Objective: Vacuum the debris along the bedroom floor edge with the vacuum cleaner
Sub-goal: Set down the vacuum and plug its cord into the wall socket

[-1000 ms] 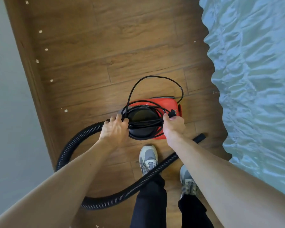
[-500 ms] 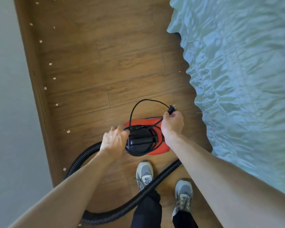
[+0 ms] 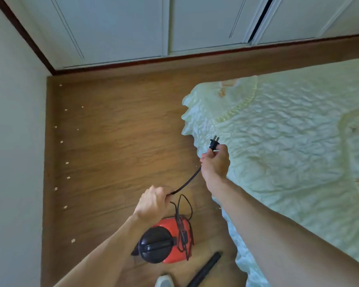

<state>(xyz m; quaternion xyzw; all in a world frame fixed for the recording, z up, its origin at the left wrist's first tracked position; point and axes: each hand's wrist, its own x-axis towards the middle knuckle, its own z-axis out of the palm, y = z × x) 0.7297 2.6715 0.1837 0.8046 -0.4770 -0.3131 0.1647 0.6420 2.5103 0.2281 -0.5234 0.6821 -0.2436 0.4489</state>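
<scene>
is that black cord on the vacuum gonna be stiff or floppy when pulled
Probably floppy: the cord runs straight only where stretched between the left hand and right hand, and hangs in loose loops over the red vacuum cleaner. Those loops may snag. The small vacuum cleaner might drag if tugged.

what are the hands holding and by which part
The right hand pinches the thin black power cord just behind its two-pin plug; the left hand grips the cord further down.

Red vacuum cleaner (image 3: 164, 227) with black lid (image 3: 155, 248) below the left hand (image 3: 153, 204); black cord (image 3: 190, 179) and plug (image 3: 214, 144) at the right hand (image 3: 215, 164); pale green quilted bedspread (image 3: 288, 152); brown wood-grain floor (image 3: 122, 141)
</scene>
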